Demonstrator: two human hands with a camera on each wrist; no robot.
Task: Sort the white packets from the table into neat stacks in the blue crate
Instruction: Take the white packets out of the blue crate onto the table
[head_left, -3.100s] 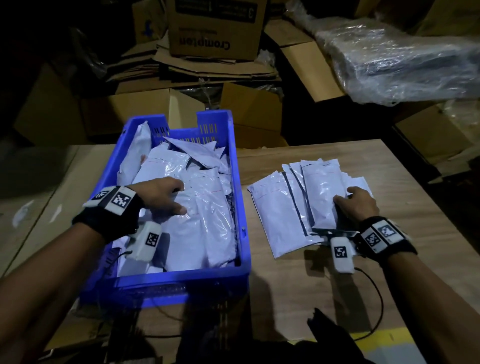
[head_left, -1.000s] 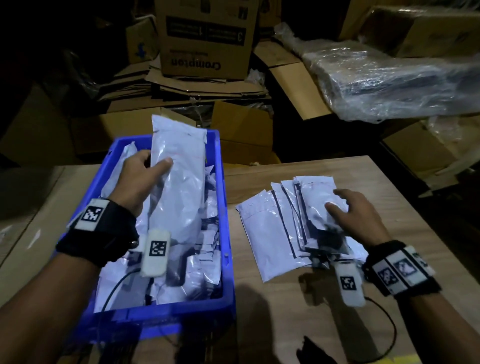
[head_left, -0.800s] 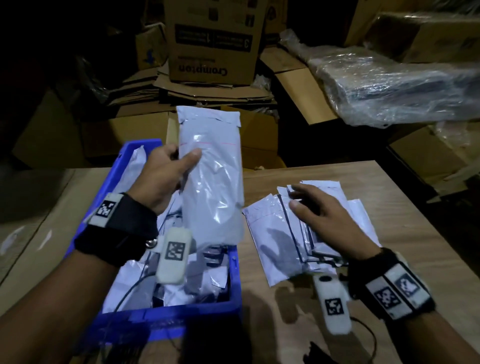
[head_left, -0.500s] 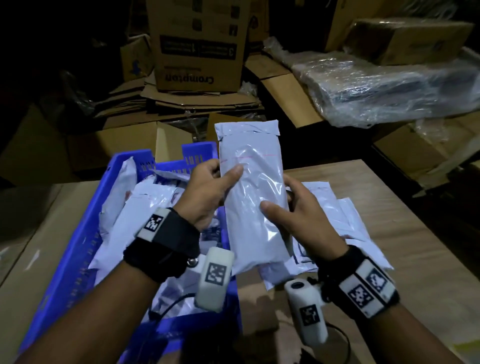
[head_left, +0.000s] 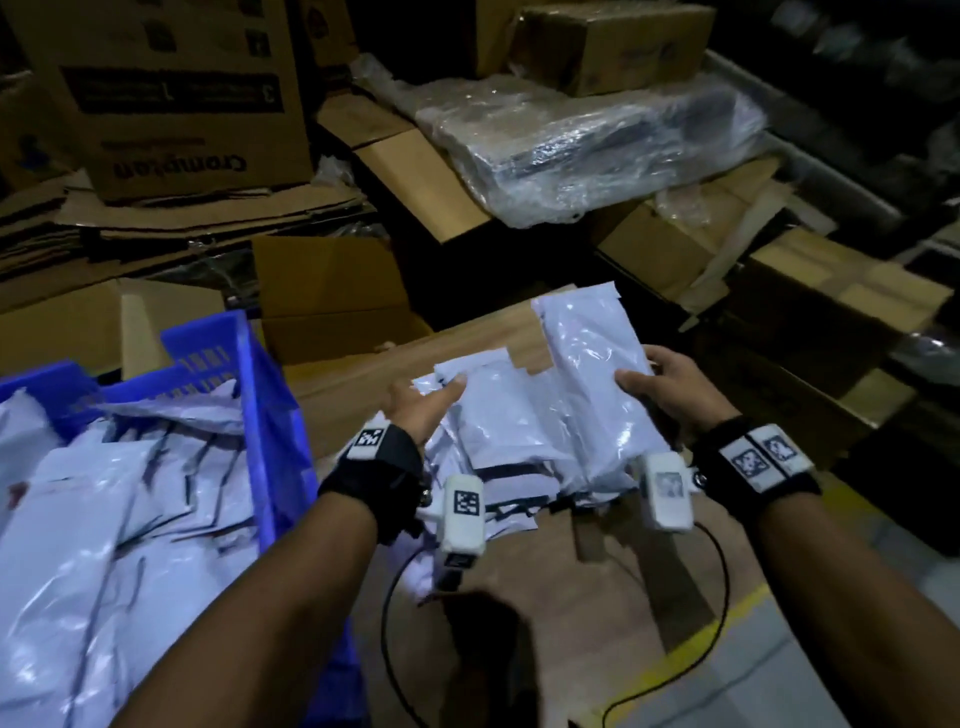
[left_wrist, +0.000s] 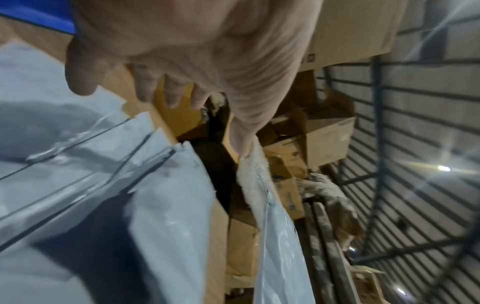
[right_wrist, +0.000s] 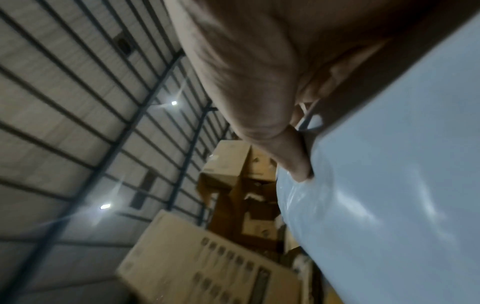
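Note:
The blue crate (head_left: 249, 364) at the left holds several white packets (head_left: 104, 493) lying loosely. More white packets (head_left: 493, 431) overlap in a pile on the wooden table (head_left: 597, 571). My right hand (head_left: 641, 371) grips one white packet (head_left: 587, 374) tilted up over that pile, thumb on its front and fingers behind. The right wrist view shows the thumb pressed into this packet (right_wrist: 389, 185). My left hand (head_left: 421, 402) is spread just above the pile's left side, holding nothing. In the left wrist view its thumb tip (left_wrist: 242, 148) touches the edge of the raised packet (left_wrist: 280, 236).
Cardboard boxes (head_left: 332, 291) stand close behind the table's far edge, with a large printed carton (head_left: 171, 104) on flattened cardboard. A plastic-wrapped bundle (head_left: 587, 140) lies at the back right. A yellow floor line (head_left: 701, 639) runs by the table's near right corner.
My left hand lifted a packet out of the crate and passed it rightward to my right hand. The left hand then let go and moved over the table pile.

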